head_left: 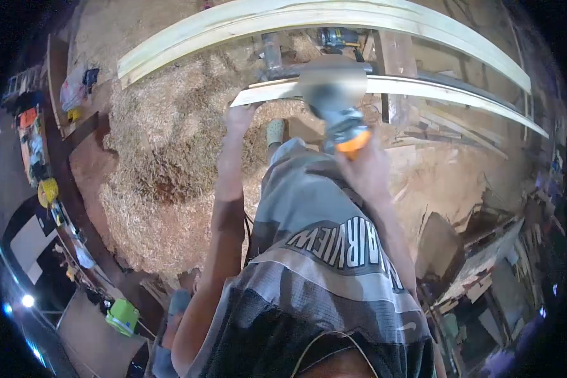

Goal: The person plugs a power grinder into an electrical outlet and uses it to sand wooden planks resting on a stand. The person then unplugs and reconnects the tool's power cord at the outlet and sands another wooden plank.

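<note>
My right hand (pixel 364 165) is wrapped around the body of an angle grinder (pixel 346 129) with an orange and dark grey housing. Its large round disc (pixel 332 79), blurred by motion, lies over a long pale wooden strip (pixel 447 93). Whether the disc touches the wood cannot be made out. At the strip's left end, my left hand (pixel 239 116) grips the wood from the near side, its fingers partly hidden and blurred.
A second long pale board (pixel 283 19) spans the far side. Wood shavings (pixel 164 145) cover the ground at left. A dark blue power tool (pixel 339 38) lies beyond the strip. Scrap wood (pixel 466 126) lies at right, and a green container (pixel 122 316) stands lower left.
</note>
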`<state>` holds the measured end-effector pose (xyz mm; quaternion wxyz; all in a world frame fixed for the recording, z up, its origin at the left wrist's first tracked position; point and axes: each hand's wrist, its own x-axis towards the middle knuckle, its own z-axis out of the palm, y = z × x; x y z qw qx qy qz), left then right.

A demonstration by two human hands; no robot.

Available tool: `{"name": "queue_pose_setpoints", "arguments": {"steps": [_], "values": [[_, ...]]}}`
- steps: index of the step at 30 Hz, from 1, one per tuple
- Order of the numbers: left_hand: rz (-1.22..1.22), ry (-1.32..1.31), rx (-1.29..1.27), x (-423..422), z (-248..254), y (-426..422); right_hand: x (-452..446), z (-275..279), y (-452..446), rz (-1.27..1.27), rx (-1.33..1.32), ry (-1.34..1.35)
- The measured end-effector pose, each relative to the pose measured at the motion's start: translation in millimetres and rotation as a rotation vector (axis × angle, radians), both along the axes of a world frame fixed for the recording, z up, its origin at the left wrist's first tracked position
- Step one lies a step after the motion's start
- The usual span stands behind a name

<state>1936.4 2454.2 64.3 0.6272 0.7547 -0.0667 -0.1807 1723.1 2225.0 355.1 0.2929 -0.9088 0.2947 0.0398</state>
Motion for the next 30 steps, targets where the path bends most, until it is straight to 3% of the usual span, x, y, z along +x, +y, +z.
{"name": "queue_pose_setpoints", "arguments": {"steps": [2,4,10,15,17,18,20,21,22,24,26,27,30], "values": [[-0.118,-0.162,0.066,0,-12,12,27,-2,44,0.208,-0.079,0.03],[-0.091,-0.148,-0.044,4,-28,16,50,7,82,0.294,-0.212,0.002],[-0.08,-0.151,0.036,-14,22,17,73,-16,128,0.385,-0.24,-0.086],[-0.087,-0.208,-0.065,-4,-11,13,44,-19,105,0.279,-0.229,-0.038],[-0.083,-0.247,-0.082,-3,-19,13,30,-13,85,0.105,-0.295,0.052],[-0.066,-0.186,0.014,-5,10,10,23,-11,73,0.104,-0.293,0.054],[-0.024,-0.003,0.302,-8,64,3,13,-11,46,-0.143,-0.178,0.185],[-0.018,-0.022,0.106,-8,43,6,5,-13,29,-0.144,-0.168,0.181],[-0.024,-0.029,0.109,-6,26,11,-4,-15,10,-0.178,-0.187,0.125],[-0.055,-0.077,0.141,-7,29,11,-15,-11,-20,-0.228,-0.218,0.067],[-0.045,0.028,0.024,-7,53,16,-26,2,-53,-0.312,-0.208,0.183],[0.026,0.139,0.236,-7,74,23,-42,-10,-73,-0.283,-0.249,0.066],[-0.052,-0.23,0.447,-7,71,74,-72,8,-120,-0.306,-0.217,-0.007]]}}
